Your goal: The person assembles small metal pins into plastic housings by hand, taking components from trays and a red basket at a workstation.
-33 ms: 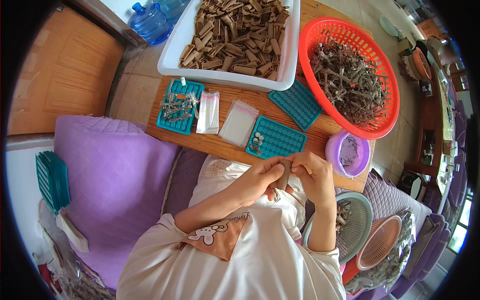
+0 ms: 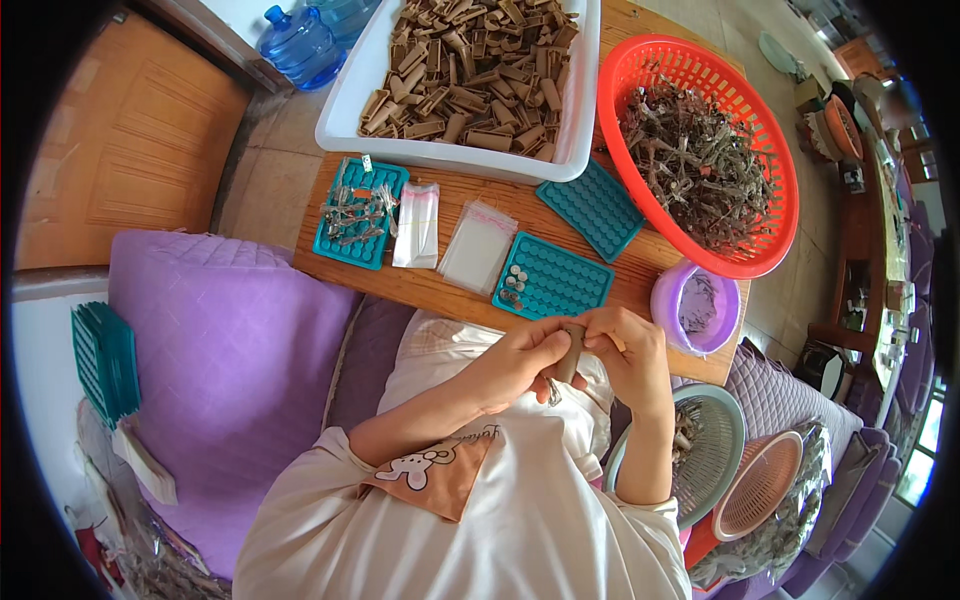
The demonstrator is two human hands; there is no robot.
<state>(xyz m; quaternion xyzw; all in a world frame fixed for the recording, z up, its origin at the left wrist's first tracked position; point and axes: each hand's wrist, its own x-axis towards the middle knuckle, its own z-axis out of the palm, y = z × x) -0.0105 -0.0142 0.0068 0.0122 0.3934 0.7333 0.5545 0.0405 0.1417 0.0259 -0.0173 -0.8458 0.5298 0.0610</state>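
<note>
Just above my lap, my left hand [image 2: 517,366] grips a brown curved plastic casing [image 2: 569,358] between thumb and fingers. The fingers of my right hand [image 2: 628,352] are closed around the upper end of that same casing. Thin silvery strands [image 2: 554,393] hang from its lower end. What lies inside the casing is hidden by my fingers. Beyond my hands, on the table's near edge, rests a teal grid tray [image 2: 565,283] with several small round metal pieces [image 2: 514,280] at its left side.
The wooden table [image 2: 390,280] bears a white bin [image 2: 345,135] of brown casings, a red basket [image 2: 620,130] of tangled wired parts, a purple bucket [image 2: 735,320], clear bags [image 2: 478,247] and more teal trays [image 2: 592,208]. Plastic baskets [image 2: 735,455] stand by my right arm.
The brown casing has shifted very slightly between my fingers. Everything else looks the same.
</note>
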